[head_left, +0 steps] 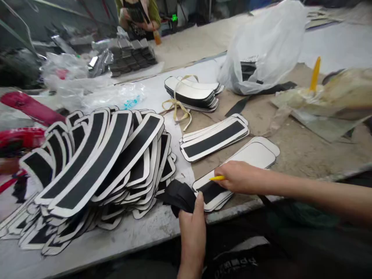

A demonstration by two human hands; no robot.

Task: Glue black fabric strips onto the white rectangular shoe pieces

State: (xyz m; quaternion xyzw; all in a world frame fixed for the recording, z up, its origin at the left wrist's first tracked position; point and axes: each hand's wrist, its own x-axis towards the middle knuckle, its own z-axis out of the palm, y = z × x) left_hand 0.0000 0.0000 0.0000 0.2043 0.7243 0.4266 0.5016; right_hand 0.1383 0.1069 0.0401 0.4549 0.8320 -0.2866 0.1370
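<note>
Our right hand has its fingers closed on a yellow tool, tip pointing left, low over a white-bordered panel right of centre. The grip sits close to the tip, probably for control. Our left hand, at lower centre, appears clamped on a bunch of black strips; its other fingers are hidden, but the thumb lies at the panel's near end, perhaps to steady it. Part of the panel is dark, part bare white, and other panels lie beneath it, seemingly stacked so that the top one is in reach.

Just above it we see a small stack with a dark band on top. Across the left of the frame spreads a large heap of banded panels, fanned and overlapping, perhaps so that they lie loosely on the table. At upper centre, a tan ribbon lies over a bundle, likely to keep it together. Beyond, at upper right, stands a plastic bag; at the top left, another person.
</note>
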